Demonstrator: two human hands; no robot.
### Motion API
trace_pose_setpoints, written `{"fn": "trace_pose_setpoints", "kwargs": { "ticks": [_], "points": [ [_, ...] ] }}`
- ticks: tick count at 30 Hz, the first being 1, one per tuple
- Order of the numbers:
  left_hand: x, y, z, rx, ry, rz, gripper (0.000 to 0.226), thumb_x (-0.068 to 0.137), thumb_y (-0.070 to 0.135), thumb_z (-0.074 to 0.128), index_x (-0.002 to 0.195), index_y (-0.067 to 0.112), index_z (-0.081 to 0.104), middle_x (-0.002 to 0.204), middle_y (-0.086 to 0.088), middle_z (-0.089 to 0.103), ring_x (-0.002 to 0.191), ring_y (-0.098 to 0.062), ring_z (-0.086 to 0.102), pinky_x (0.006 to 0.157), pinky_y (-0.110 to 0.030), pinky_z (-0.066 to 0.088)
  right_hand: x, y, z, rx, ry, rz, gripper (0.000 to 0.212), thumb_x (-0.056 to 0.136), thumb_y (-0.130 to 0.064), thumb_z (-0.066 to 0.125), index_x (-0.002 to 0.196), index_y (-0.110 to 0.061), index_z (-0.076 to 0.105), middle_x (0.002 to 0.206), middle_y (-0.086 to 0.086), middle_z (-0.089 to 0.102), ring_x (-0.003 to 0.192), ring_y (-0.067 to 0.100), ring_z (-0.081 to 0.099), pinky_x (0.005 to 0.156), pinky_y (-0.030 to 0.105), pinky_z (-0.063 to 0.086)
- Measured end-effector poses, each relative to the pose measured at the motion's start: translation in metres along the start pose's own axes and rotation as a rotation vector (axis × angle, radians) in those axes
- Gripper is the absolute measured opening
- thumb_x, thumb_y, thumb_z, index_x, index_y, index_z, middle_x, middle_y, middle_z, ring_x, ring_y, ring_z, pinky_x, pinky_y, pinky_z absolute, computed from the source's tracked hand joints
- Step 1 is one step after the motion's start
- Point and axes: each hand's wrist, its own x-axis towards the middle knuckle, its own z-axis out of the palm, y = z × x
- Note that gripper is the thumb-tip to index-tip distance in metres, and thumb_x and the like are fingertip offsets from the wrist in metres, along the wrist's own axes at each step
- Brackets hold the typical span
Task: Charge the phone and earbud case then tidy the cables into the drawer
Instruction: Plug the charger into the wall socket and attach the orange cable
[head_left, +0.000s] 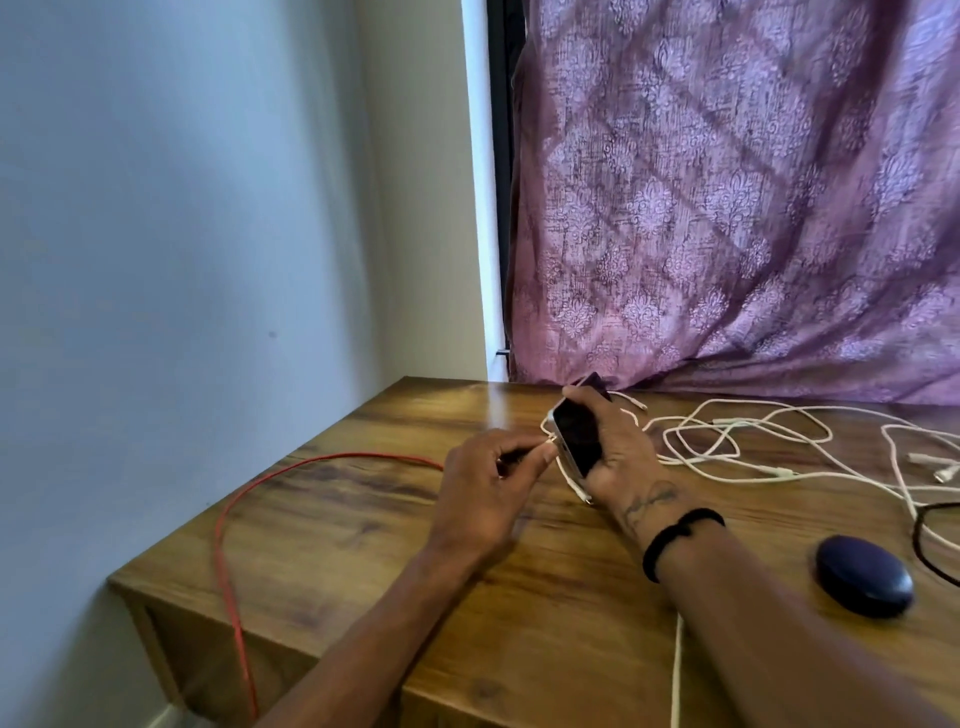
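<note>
Fingers (524, 448) of the left hand (485, 488) — pinched together on the plug end of the red cable (234, 525), tip set against the lower edge of the phone (576, 439); whether the plug is seated cannot be told. Forearm enters from 6 o'clock and slants toward 1 o'clock, wrist low over the wood.

Right hand (621, 449) — curled round the phone from its right side, a fingertip over the top end, screen dark and turned toward 10 o'clock, phone tilted on edge above the table. Forearm runs in from 5 o'clock; a black band (675, 538) circles the wrist.

Items, largest first:
- Curtain (737, 197), purple, patterned, filling 12 to 3 o'clock behind the table.
- Table (363, 519), wooden, grain visible.
- White cables (737, 431), tangled loosely at 3 o'clock of the phone; one strand hangs over the near edge at 6 o'clock.
- Red cable, looping from the left hand toward 9 o'clock, then off the near edge.
- Earbud case (863, 576), dark blue, closed, lying at 4 o'clock, well apart from the phone.
- Dark cord (922, 540), partly in view at the right edge, near the case.
</note>
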Motion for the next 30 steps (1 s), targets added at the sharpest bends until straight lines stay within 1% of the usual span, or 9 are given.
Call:
{"fn": "trace_pose_setpoints", "kwargs": {
  "ticks": [5, 9, 13, 17, 19, 21, 25, 26, 30],
  "points": [
    [0.0, -0.004, 0.002, 0.057, 0.006, 0.025, 0.02, 0.096, 0.034, 0.07, 0.109, 0.022, 0.079, 0.096, 0.011, 0.076, 0.089, -0.003, 0.069, 0.076, -0.026, 0.058, 0.001, 0.006, 0.005, 0.029, 0.071, -0.058, 0.056, 0.062, -0.012, 0.092, 0.113, -0.009, 0.067, 0.093, 0.016, 0.071, 0.06, 0.026, 0.07, 0.053, 0.034, 0.056],
    [0.001, -0.005, 0.003, 0.051, -0.015, 0.023, 0.021, 0.098, 0.033, 0.067, 0.109, 0.021, 0.079, 0.097, 0.013, 0.076, 0.089, 0.001, 0.069, 0.077, -0.021, 0.056, -0.003, 0.008, 0.012, 0.09, 0.114, -0.101, 0.055, 0.064, -0.008, 0.089, 0.115, -0.007, 0.067, 0.09, 0.015, 0.07, 0.06, 0.026, 0.069, 0.05, 0.032, 0.056],
    [-0.001, -0.002, 0.004, 0.035, -0.037, 0.0, 0.019, 0.1, 0.031, 0.064, 0.111, 0.022, 0.078, 0.097, 0.016, 0.076, 0.092, 0.003, 0.068, 0.075, -0.01, 0.05, 0.0, 0.012, 0.016, 0.113, 0.198, -0.165, 0.099, 0.035, -0.019, 0.096, 0.128, -0.007, 0.064, 0.11, 0.016, 0.075, 0.069, 0.026, 0.072, 0.057, 0.037, 0.058],
    [-0.003, 0.0, 0.001, 0.039, -0.044, -0.021, 0.019, 0.101, 0.032, 0.063, 0.107, 0.025, 0.079, 0.087, 0.016, 0.075, 0.086, 0.0, 0.068, 0.071, -0.013, 0.052, -0.016, 0.013, 0.024, 0.065, 0.307, -0.233, 0.118, 0.024, -0.033, 0.093, 0.132, -0.01, 0.05, 0.116, 0.016, 0.069, 0.089, 0.032, 0.072, 0.066, 0.045, 0.062],
    [-0.005, 0.0, 0.001, 0.034, -0.06, -0.044, 0.019, 0.1, 0.033, 0.063, 0.102, 0.024, 0.08, 0.081, 0.012, 0.074, 0.083, -0.003, 0.068, 0.07, -0.019, 0.055, -0.025, 0.012, 0.026, -0.023, 0.353, -0.276, 0.122, 0.031, -0.039, 0.092, 0.136, -0.017, 0.034, 0.116, 0.013, 0.061, 0.097, 0.032, 0.068, 0.081, 0.052, 0.062],
    [-0.005, -0.002, 0.002, 0.029, -0.077, -0.088, 0.02, 0.099, 0.033, 0.064, 0.095, 0.021, 0.08, 0.079, 0.007, 0.074, 0.081, -0.006, 0.068, 0.073, -0.03, 0.056, -0.029, 0.011, 0.025, -0.104, 0.351, -0.308, 0.114, 0.045, -0.037, 0.094, 0.138, -0.024, 0.03, 0.111, 0.009, 0.059, 0.094, 0.028, 0.067, 0.083, 0.05, 0.062],
    [-0.003, -0.006, 0.0, -0.023, -0.128, -0.191, 0.022, 0.098, 0.038, 0.063, 0.093, 0.023, 0.079, 0.084, 0.008, 0.075, 0.082, -0.007, 0.069, 0.081, -0.041, 0.061, -0.032, 0.007, 0.025, -0.204, 0.342, -0.461, 0.096, 0.07, -0.016, 0.09, 0.144, -0.02, 0.028, 0.1, -0.009, 0.053, 0.081, 0.002, 0.058, 0.061, 0.016, 0.05],
    [-0.004, -0.006, 0.0, -0.048, -0.134, -0.221, 0.022, 0.097, 0.038, 0.064, 0.094, 0.023, 0.079, 0.085, 0.008, 0.075, 0.083, -0.005, 0.069, 0.083, -0.043, 0.061, -0.034, 0.007, 0.026, -0.232, 0.346, -0.488, 0.098, 0.071, -0.016, 0.09, 0.145, -0.02, 0.027, 0.098, -0.013, 0.05, 0.081, -0.001, 0.056, 0.062, 0.016, 0.05],
    [-0.005, 0.0, -0.001, -0.132, -0.098, -0.284, 0.018, 0.097, 0.037, 0.065, 0.097, 0.025, 0.079, 0.085, 0.011, 0.075, 0.081, 0.0, 0.068, 0.082, -0.038, 0.062, -0.038, 0.007, 0.03, -0.245, 0.366, -0.492, 0.097, 0.07, -0.016, 0.089, 0.145, -0.019, 0.028, 0.096, -0.014, 0.042, 0.083, 0.004, 0.057, 0.088, 0.04, 0.061]
  ]
}}
